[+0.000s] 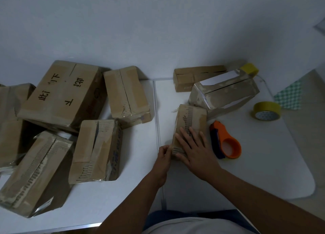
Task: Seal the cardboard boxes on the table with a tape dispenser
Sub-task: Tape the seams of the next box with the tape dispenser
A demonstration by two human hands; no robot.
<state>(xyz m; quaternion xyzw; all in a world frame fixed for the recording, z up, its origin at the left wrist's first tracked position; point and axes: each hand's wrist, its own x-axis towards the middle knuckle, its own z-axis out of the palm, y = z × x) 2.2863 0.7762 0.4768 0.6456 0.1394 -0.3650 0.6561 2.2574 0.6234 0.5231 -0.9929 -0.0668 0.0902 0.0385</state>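
The right hand (195, 149) lies flat on the small box (190, 126), the left hand (164, 153) holds its near corner, so press flaps tight before grabbing the tape dispenser (225, 142) just right.

White table (263, 163) with cardboard boxes (95, 151), orange tape dispenser (226, 142), yellow tape roll (267, 110).

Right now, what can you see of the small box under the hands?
The small cardboard box is brown, worn and oblong, lying flat on the white table with its long side running away from the person. Torn facing exposes a strip of corrugation along its top, with patches of tape beside it. The right hand lies flat on its near top with fingers spread; the left hand grips its near left corner. The orange tape dispenser lies just right of it, apparently apart.
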